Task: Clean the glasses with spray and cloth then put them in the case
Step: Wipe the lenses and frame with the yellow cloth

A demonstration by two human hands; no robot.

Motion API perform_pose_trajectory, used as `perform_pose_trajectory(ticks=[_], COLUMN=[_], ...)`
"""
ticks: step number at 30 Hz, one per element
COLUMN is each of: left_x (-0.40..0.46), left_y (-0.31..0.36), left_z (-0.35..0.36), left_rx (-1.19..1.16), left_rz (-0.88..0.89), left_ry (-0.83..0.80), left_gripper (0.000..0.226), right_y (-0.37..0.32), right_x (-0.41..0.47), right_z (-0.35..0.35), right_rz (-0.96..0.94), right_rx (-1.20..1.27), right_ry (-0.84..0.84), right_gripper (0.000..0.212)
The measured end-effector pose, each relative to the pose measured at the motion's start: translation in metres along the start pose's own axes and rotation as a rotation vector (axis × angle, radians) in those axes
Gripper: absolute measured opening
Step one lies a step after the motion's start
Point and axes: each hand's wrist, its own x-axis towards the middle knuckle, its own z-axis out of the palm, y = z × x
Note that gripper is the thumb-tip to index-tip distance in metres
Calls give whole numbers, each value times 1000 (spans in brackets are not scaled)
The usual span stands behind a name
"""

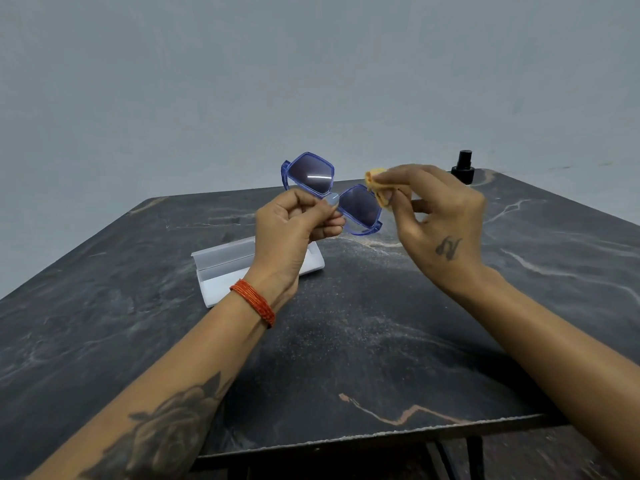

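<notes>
The left hand point(294, 220) pinches the blue glasses point(332, 192) at the bridge, above the table point(381, 323). The right hand point(436, 209) pinches a yellow cloth point(377, 188) against the right lens edge. The white case point(221, 271) lies open under the left wrist. A black spray bottle point(463, 166) stands at the far edge. No writing is readable.

Your table point(346, 341) is a dark slab with a marble pattern, pale grey veins and a few rust-coloured streaks running across it, one near the front edge. On it, left of centre, you have a white case point(221, 268) lying open. At the far right corner stands a black spray bottle point(463, 168), well apart from the case.
</notes>
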Motion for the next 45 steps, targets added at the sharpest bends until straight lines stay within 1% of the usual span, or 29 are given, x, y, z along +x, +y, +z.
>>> perform_pose_trajectory(ticks=[2,4,7,9,12,14,17,20,22,27,32,36,41,43,45], left_x=[0,0,0,0,0,0,-1,-2,-2,-2,-1,0,0,0,-1], left_y=[0,0,0,-1,-1,0,0,0,0,-1,-2,-2,-1,0,0], left_z=[0,0,0,0,0,0,1,2,2,2,2,1,2,2,2], left_rx=[0,8,22,26,20,10,9,19,27,58,44,29,5,1,11], left_rz=[5,11,14,13,8,8,19,29,35,54,55,41,34,35,38], left_ry=[3,5,-3,-6,-6,-6,-13,-20,-24,-27,-16,-11,-7,-8,-12], left_gripper=[13,12,11,11,11,10,10,11,13,14,13,14,13,12,11], right_y=[2,3,0,-3,-1,1,-2,-3,-2,-2,-1,2,6,5,3], right_x=[0,-1,-3,-4,-3,-2,-1,-4,-6,-7,-7,-5,-3,-5,-7], right_z=[2,2,2,3,5,4,2,5,6,9,9,7,4,6,8], right_rz=[-10,-45,-78,-87,-77,-39,61,-30,-73,-141,-231,-229,-127,-115,-147], right_rx=[14,33,53,40,3,-13,-34,-111,-114,14,87,42,-64,-96,-127], right_ry=[29,29,-36,-96,-84,-54,-41,-56,-75,-123,-112,-71,12,-1,-46], right_gripper=[26,25,23,16,8,12,24,17,16,16,18,19,19,18,18])
